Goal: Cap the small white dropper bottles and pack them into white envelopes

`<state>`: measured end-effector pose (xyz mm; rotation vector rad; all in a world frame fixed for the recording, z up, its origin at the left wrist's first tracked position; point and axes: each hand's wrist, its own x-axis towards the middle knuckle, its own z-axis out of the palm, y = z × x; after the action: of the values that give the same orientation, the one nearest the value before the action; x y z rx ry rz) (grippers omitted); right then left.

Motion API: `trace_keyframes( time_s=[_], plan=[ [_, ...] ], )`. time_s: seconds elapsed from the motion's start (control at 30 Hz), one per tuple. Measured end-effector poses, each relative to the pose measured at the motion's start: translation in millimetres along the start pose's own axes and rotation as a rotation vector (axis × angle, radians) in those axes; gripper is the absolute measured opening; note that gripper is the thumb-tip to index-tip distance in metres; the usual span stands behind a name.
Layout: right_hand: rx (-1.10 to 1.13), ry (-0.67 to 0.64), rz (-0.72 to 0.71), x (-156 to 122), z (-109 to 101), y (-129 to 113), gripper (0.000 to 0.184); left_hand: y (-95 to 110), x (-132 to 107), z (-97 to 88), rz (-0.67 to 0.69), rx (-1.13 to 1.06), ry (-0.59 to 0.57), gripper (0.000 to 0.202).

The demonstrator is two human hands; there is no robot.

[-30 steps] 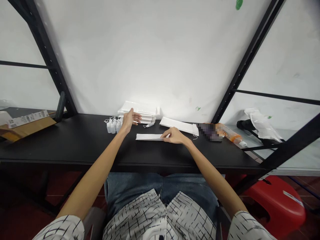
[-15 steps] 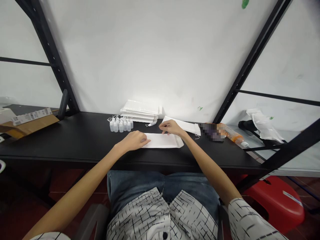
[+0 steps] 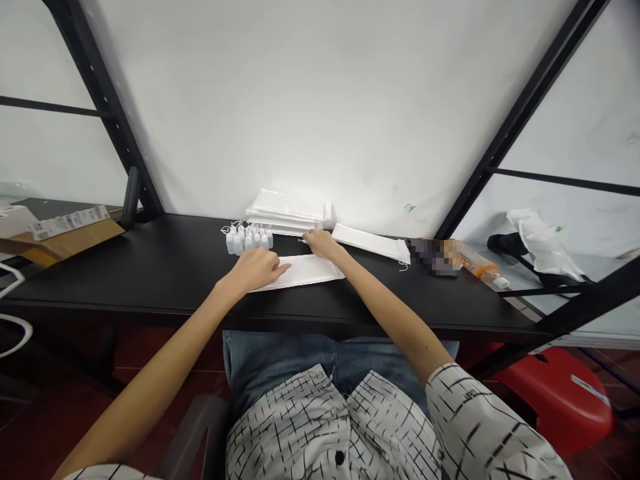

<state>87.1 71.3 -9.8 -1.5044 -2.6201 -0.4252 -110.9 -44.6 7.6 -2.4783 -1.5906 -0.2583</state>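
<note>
A white padded envelope [image 3: 311,272] lies on the black table before me, slightly slanted. My left hand [image 3: 256,270] is on its left end, thumb stretched along the top; the fingers curl and partly hide that end. Beyond the envelope's back edge, my right hand [image 3: 321,244] is closed over a small white squeeze bottle [image 3: 302,240], of which only the tip shows at the left of the fingers. Several more little bottles [image 3: 249,241] with strings at their caps stand grouped behind my left hand.
A stack of white padded envelopes [image 3: 287,208] lies against the wall. Right of it is another envelope [image 3: 371,243] with a string at its end. Farther right lie a blurred dark item [image 3: 434,257] and an orange-labelled bottle [image 3: 483,270]. A cardboard box [image 3: 75,241] sits at far left.
My right hand has moved from above the envelope back and left onto the lone small bottle. The envelope has turned slightly and shifted left with my left hand. The view has shifted a little.
</note>
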Motion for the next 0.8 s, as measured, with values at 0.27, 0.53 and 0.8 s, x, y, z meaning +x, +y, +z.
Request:
trace_keyframes(
  time_s=[0.27,0.53,0.8],
  plan=[
    [0.921,0.41,0.297,-35,-14,36,0.019,44,33,11.9,0.173,-0.241,-0.062,0.077],
    [1.502,0.172,0.423,-84,-18,44,0.022,55,33,30.1,0.083,-0.178,-0.172,0.077],
    [1.576,0.04,0.537,-83,-16,44,0.011,57,33,33.6,0.079,-0.114,-0.042,0.056]
  ],
)
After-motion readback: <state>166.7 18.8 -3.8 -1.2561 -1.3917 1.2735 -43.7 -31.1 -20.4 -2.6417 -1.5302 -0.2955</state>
